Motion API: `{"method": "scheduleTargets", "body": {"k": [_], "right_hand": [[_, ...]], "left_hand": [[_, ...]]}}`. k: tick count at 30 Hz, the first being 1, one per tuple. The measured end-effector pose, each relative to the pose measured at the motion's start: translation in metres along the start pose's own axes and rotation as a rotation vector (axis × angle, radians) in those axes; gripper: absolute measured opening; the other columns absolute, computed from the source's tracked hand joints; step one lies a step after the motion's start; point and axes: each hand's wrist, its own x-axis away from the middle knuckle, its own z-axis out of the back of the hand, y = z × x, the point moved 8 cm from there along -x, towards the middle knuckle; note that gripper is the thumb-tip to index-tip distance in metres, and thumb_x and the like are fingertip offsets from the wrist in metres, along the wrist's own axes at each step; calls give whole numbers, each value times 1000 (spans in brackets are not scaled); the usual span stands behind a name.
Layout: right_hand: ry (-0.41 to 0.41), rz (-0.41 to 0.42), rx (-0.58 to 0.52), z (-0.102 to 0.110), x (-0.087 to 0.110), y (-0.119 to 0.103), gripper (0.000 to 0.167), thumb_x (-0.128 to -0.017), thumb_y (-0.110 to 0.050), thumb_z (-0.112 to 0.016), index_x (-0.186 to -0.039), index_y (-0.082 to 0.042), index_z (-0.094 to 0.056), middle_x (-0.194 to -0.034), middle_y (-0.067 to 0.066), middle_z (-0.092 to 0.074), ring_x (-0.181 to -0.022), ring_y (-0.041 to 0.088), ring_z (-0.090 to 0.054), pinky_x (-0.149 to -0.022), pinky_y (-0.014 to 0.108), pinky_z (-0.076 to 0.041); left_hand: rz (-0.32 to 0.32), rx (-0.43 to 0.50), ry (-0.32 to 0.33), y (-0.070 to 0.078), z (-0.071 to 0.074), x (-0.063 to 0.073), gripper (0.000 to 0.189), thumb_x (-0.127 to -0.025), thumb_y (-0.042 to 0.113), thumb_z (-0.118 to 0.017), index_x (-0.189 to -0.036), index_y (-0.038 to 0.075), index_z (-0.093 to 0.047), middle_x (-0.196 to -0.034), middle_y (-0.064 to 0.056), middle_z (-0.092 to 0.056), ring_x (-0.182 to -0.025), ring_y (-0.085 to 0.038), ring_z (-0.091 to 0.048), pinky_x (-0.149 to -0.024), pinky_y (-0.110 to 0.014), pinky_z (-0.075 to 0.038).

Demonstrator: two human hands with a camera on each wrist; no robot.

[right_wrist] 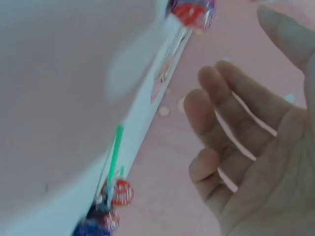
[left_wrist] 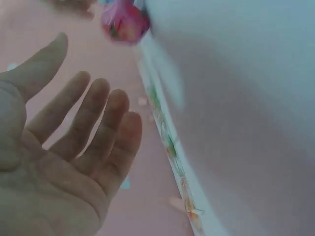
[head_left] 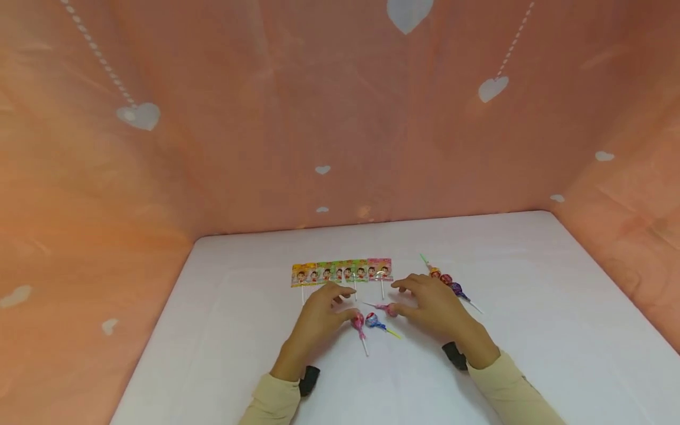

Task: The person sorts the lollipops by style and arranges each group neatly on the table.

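Pink lollipop (left_wrist: 125,23) blurry in left-wrist view

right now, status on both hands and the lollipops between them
Left hand and right hand relaxed, holding nothing. Three round lollipops lying between them. No obstruction visible there.

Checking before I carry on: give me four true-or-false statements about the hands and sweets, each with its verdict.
1. The left hand grips the blue lollipop. False: the left wrist view shows its fingers spread, holding nothing.
2. The blue lollipop lies between the left hand and the right hand. True.
3. The flat packets lie nearer the head camera than the blue lollipop. False: they lie farther away.
4. The pink packet is at the right end of the packets' row. True.
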Motion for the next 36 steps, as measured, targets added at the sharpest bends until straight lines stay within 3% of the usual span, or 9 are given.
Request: {"method": "scheduleTargets", "body": {"k": [6, 14, 27, 36], "right_hand": [[-11, -27, 26, -10, -1, -6, 40, -83, -46, -75, -111, -18, -70, -102, -4, -69, -90, 17, -65, -80, 40, -52], [-28, -56, 22, -17, 0, -3, 30, -80, -40, -80, -100, -20, -71, -85, -10, -65, -78, 8, -60, -71, 34, -49], [-45, -62, -2, -16, 0, -6, 21, -82, -35, -80, -96, -20, -74, -77, -14, -64, -73, 4, -58, -70, 31, -49], [-41, -53, 3, -18, -2, -5, 19, -83, -35, -79, -94, -20, -72, -75, -14, -62, -71, 3, -56, -67, 29, -47]], "left_hand": [[10, -42, -57, 1, -9, 0, 39, -80, 33, -82, -112, 12, -74, -101, -2, -68, -89, -18, -60, -77, -31, -48], [21, -67, -141, 1, -26, 2, 33, -77, 26, -83, -107, 14, -75, -83, 3, -58, -74, -7, -49, -64, -23, -38], [20, -85, -99, 5, -24, 6, 21, -78, 18, -83, -97, 14, -76, -80, 2, -60, -72, -5, -48, -65, -22, -38], [54, -86, -95, 1, -19, 7, 19, -77, 18, -82, -94, 15, -75, -79, 3, -61, -68, -6, -46, -62, -23, -37]]}}
